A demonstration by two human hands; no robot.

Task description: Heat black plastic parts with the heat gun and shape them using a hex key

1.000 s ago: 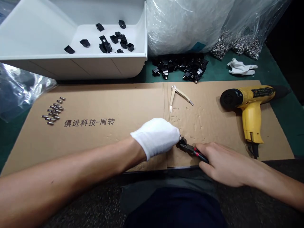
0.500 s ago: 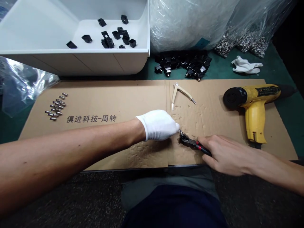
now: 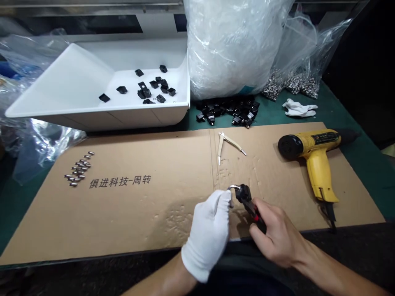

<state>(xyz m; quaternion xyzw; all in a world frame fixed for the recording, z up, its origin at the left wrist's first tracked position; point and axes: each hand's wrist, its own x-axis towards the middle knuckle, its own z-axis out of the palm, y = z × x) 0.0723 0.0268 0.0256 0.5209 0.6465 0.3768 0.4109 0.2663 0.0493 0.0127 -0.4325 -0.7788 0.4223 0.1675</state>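
My left hand (image 3: 208, 232), in a white glove, is closed on a small metal piece (image 3: 234, 187) whose curved shiny part reaches to a black block (image 3: 243, 193). Bare, my right hand (image 3: 276, 232) grips pliers (image 3: 254, 213) with dark and red handles, and their jaws are at the black block. Both hands are above the cardboard (image 3: 123, 218) near its front edge. Behind them lie small cream-handled pliers (image 3: 226, 144), spread apart. Several small metal cylinders (image 3: 80, 167) sit in a group at the left.
A yellow heat gun (image 3: 317, 156) lies on the right. At the back stand a white bin (image 3: 101, 117) with black blocks, a big plastic bag (image 3: 231, 49) and bags of metal parts (image 3: 294, 82). Black parts (image 3: 228, 110) and a white glove (image 3: 299, 108) lie in front.
The camera view has tilted up. My left hand has drawn nearer to my body and turned fingers up, while the pliers in my right hand have lifted and turned, showing the black block.
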